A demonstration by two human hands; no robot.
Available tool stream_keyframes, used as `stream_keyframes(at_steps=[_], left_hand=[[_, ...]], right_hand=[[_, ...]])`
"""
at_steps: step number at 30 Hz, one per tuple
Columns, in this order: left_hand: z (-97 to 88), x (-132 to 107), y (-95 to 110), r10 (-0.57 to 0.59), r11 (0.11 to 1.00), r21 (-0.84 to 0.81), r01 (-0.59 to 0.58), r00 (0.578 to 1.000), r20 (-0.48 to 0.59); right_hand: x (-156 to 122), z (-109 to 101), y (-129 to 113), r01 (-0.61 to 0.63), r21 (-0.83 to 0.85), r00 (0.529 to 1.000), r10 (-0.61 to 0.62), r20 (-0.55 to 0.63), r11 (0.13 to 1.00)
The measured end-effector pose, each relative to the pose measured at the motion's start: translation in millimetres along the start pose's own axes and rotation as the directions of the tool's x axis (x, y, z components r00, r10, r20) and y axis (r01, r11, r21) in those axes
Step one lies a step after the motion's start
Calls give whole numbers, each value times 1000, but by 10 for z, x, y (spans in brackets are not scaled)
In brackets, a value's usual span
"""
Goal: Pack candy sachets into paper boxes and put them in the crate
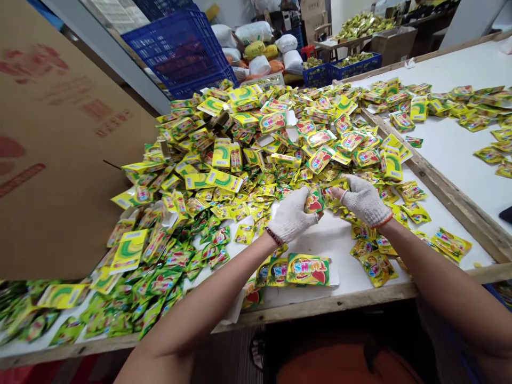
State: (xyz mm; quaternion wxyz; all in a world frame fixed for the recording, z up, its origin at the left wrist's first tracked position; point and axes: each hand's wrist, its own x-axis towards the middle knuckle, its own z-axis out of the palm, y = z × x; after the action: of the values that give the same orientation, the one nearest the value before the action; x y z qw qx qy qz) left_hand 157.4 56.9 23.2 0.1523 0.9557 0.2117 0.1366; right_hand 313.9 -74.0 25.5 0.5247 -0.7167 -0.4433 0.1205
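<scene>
My left hand (294, 216), in a white knit glove with bare fingertips, is closed around a green sachet (315, 201) with a watermelon picture. Just to the right, my gloved right hand (363, 200) has its thumb and fingers bent together around a yellow sachet (341, 185), partly covered by the fingers. Below the hands, several flat printed TWINS boxes (307, 270) lie overlapping near the table's front edge. Loose yellow sachets (376, 266) are spread under and beside my right forearm. Green sachets (160, 282) form a heap left of my left forearm.
A large mound of small yellow boxes (224, 152) covers the table's far side. A big cardboard carton (60, 160) stands at left. A wooden strip (444, 192) divides the white tabletop at right. Blue crates (180, 50) and stuffed sacks (254, 33) are behind.
</scene>
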Motion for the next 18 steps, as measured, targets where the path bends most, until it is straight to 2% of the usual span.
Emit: stream_keyframes(at_steps=[2, 5, 6, 8, 10, 12, 14, 15, 18], left_hand=[[-45, -130, -4, 13, 1000, 21, -12, 1000, -9], [-45, -259, 27, 65, 993, 100, -63, 998, -12], [-31, -284, 41, 81, 989, 126, -79, 997, -12], [-1, -310, 60, 94, 983, 160, -91, 995, -14], [10, -314, 56, 77, 982, 175, -70, 997, -30], [-6, -310, 32, 70, 980, 190, -60, 996, -47], [-32, -306, 7, 90, 974, 211, -77, 995, -50], [-41, -305, 0, 99, 972, 217, -86, 994, -51], [-28, -307, 16, 106, 975, 202, -91, 992, -64]], right_hand=[[-21, 32, -10, -22, 14, 988, 19, 153, 1000], [-52, 88, -35, -24, 36, 938, 10, 348, 999], [-66, 109, -49, -1, 18, 936, -5, 353, 1000], [-98, 144, -78, 44, -41, 963, -31, 268, 998], [-125, 153, -97, 5, -59, 979, 7, 205, 998], [-137, 136, -97, -112, -21, 957, 114, 266, 993], [-136, 118, -83, -147, -8, 932, 141, 334, 989], [-134, 118, -77, -108, -22, 941, 109, 321, 994], [-146, 168, -75, 56, -90, 983, -39, 180, 994]])
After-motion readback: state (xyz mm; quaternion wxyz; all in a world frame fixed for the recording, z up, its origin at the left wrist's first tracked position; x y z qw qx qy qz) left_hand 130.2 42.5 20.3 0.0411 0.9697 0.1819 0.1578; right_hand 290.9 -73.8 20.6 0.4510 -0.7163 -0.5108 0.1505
